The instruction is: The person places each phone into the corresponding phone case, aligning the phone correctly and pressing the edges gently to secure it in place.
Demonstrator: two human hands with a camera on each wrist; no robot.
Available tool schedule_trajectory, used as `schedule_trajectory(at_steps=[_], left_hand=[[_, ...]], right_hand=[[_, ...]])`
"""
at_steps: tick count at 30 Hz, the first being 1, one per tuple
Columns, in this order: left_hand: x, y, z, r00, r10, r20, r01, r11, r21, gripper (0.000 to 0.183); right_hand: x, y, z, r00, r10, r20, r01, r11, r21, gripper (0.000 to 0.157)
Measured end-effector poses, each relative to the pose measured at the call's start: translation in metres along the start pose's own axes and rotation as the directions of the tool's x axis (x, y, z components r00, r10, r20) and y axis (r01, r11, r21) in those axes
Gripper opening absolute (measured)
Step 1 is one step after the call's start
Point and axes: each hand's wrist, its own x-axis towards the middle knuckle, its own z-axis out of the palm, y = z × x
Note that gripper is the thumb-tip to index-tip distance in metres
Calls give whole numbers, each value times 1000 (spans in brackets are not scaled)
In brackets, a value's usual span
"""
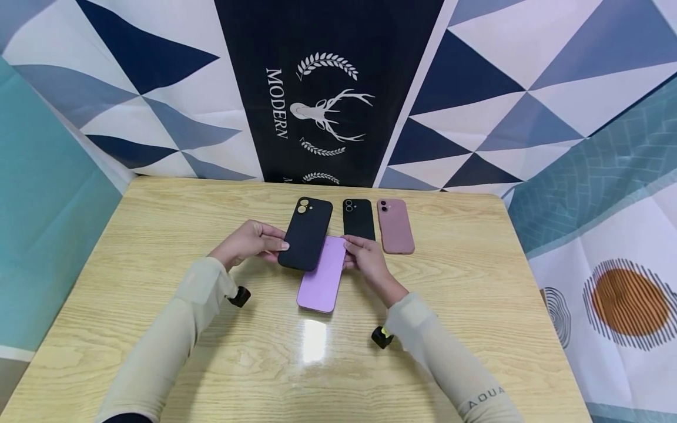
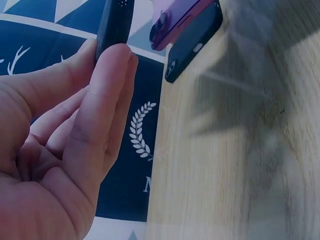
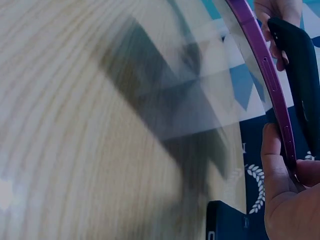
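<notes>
My left hand pinches a black phone case by its lower left edge, thumb on the back face. Tan shows through its round camera cutouts. The right hand grips a lilac phone at its upper right edge. In the head view the case overlaps the phone's upper left corner. From the right wrist, the purple side rail with its buttons runs between thumb and fingers, and the black case stands beyond it. Only the case's end appears in the left wrist view.
Behind the right hand lies a black phone, partly covered by the fingers. Beside it a dusty pink phone lies with its camera side up. The wooden table meets a patterned cloth backdrop at its far edge.
</notes>
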Motion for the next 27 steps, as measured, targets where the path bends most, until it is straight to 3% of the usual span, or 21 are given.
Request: schedule_trajectory(at_steps=[16, 27], left_hand=[[-7, 5, 11, 996, 43, 78, -44, 999, 13, 43], [-5, 5, 16, 995, 27, 93, -31, 999, 41, 40]], right_hand=[[0, -21, -7, 1000, -28, -3, 28, 999, 34, 34], [0, -28, -9, 999, -37, -26, 38, 998, 55, 34]])
